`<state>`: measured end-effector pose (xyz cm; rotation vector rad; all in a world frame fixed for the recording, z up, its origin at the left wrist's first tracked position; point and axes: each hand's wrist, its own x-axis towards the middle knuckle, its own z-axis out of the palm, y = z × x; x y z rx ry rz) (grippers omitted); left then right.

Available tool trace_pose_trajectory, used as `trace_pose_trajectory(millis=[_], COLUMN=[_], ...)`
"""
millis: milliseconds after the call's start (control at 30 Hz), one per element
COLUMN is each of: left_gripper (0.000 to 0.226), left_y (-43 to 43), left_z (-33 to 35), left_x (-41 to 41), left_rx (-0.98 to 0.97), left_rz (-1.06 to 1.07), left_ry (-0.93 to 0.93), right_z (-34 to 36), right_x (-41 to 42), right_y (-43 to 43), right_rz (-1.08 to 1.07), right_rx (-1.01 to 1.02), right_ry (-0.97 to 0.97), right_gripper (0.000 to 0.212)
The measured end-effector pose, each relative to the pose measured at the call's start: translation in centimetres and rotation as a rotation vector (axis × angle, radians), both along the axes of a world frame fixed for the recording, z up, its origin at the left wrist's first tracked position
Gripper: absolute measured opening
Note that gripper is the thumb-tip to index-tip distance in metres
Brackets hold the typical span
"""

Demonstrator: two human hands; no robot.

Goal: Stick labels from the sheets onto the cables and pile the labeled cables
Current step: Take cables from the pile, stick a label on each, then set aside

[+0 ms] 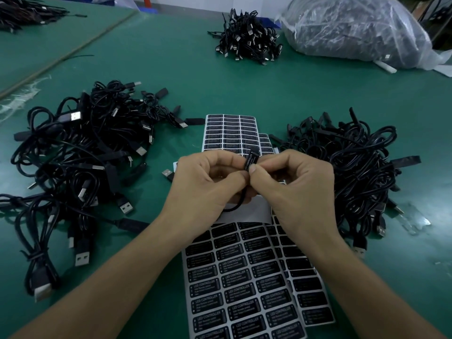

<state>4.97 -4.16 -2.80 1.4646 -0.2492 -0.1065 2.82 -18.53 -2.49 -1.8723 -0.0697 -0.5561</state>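
Where left hand (pixel 208 183) meets right hand (pixel 296 185), fingers (pixel 255 172) seemingly hide half the cable (pixel 250 159).

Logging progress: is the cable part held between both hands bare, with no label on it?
No, the controller pinched by the left hand and right hand shows a label reading LED CONTROLLER.

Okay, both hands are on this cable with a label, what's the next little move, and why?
Probably rub the label flat with the right hand's thumb. That hand and the left hand both pinch the cable at the label, above the sheets, so sticking looks unfinished; piling comes after.
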Motion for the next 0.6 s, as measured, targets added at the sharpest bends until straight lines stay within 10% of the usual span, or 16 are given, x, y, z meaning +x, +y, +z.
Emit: trace_pose_trajectory(millis=[600], left_gripper=[0.013], left_y=[0.13], left_z=[-0.27], left_x=[0.01], left_rx=[0.006], left_rz=[-0.013], left_ry=[-0.048], right_z=[-0.27], right_x=[0.23], right_y=[-0.29], right_rz=[0.033], right_rx=[0.111], right_ry=[0.049], right_gripper=[0.026])
